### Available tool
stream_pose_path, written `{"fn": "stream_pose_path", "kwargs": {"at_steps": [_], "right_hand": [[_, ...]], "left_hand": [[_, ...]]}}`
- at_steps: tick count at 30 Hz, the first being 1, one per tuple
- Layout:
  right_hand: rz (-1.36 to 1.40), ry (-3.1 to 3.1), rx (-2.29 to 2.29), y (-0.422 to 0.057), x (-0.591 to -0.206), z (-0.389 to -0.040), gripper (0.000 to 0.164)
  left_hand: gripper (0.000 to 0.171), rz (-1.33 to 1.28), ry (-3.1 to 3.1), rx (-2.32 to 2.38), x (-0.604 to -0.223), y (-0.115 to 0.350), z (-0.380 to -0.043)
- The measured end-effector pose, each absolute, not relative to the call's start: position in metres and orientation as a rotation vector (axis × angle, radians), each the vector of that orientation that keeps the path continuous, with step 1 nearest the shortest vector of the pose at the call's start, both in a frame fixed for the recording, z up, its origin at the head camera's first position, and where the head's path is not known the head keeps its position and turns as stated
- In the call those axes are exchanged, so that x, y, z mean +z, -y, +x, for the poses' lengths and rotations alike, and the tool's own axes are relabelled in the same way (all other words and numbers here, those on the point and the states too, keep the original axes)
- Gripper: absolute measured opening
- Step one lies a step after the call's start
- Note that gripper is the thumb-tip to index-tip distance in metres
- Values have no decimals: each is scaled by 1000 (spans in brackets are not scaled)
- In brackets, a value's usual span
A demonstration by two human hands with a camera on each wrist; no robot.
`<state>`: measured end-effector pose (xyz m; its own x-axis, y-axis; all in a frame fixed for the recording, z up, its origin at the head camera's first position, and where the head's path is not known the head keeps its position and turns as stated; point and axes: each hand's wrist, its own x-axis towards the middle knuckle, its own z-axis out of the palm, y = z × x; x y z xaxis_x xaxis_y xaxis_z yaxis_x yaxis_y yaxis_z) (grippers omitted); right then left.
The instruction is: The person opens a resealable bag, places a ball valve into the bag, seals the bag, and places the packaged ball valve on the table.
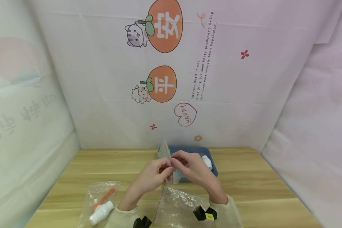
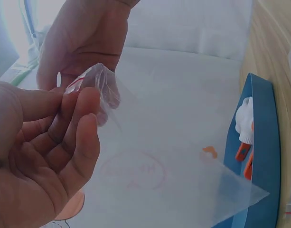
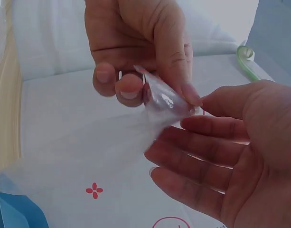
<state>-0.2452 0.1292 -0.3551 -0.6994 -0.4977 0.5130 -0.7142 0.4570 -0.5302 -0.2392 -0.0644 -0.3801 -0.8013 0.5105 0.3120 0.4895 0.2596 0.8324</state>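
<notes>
My left hand (image 1: 152, 174) and right hand (image 1: 196, 168) meet above the table, both pinching the edge of a clear zip bag (image 1: 164, 150). In the left wrist view, the left thumb and fingers grip the bag (image 2: 103, 78) near its red seal line. The right wrist view has the right hand (image 3: 216, 147) pinching the bag's corner (image 3: 166, 97) between thumb and index finger, its other fingers loosely spread. The rest of the thin bag hangs away from the hands. I see nothing inside it.
A blue tray (image 1: 214, 167) behind the hands holds white pieces (image 1: 207, 162) and orange sticks (image 2: 242, 152). At the left lies a clear bag (image 1: 91, 191) with an orange stick (image 1: 104, 198) and a white piece (image 1: 101, 213). Another clear bag (image 1: 179, 205) lies in front.
</notes>
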Motion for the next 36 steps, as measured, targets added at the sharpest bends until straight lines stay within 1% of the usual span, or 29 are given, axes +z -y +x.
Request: {"fn": "stream_pose_path", "kwargs": {"at_steps": [4,12,19,23,30,36], "right_hand": [[1040,2460,1114,-128,-354,-243,14],[1064,2487,1105,-129,-353,-242,13],[1084,2481,1148,-132,-351,-241,17],[1111,2469,1207,-136,-350,-242,18],[1218,2417,1307,-142,-348,-241,16],[1282,2379,1414,-141,-348,-240,13]], "left_hand": [[14,1050,-2511,1569,-383,62,-237],[12,1121,-2569,1509,-388,59,-238],[22,1147,-2560,1549,-387,58,-239],[26,1206,-2438,1613,-386,61,-240],[26,1354,-2127,1733,-383,68,-240],[29,1443,-2064,1754,-380,70,-239]]}}
